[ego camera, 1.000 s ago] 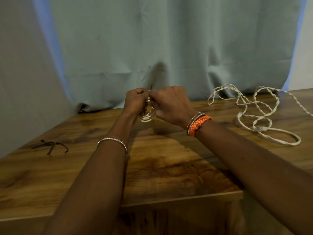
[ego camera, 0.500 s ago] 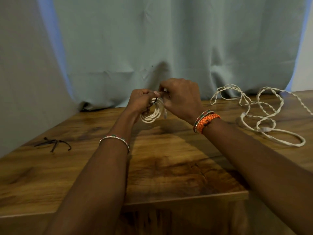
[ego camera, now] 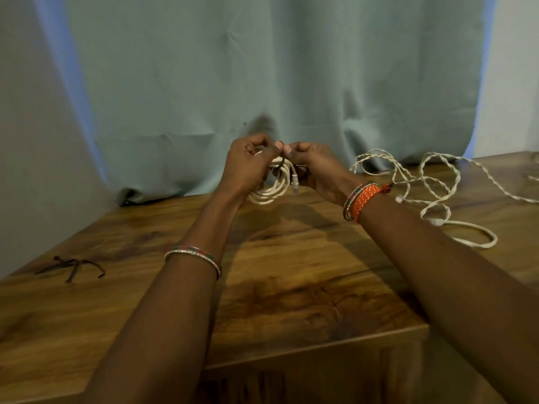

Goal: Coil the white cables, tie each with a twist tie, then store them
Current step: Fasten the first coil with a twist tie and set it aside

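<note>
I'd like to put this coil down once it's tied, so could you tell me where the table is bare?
Bare wood lies between the forearms, and between the spare twist ties and the left forearm. The right side is crowded by the loose white cable.

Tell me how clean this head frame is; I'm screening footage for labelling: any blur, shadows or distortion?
Head view: dim and soft overall; the hands, left and right, cast dark shadows on the brown wooden table and the grey-green curtain; the coiled white cable is slightly smeared; the dark twist ties at left are fuzzy; wide-angle stretching enlarges the forearms.
</note>
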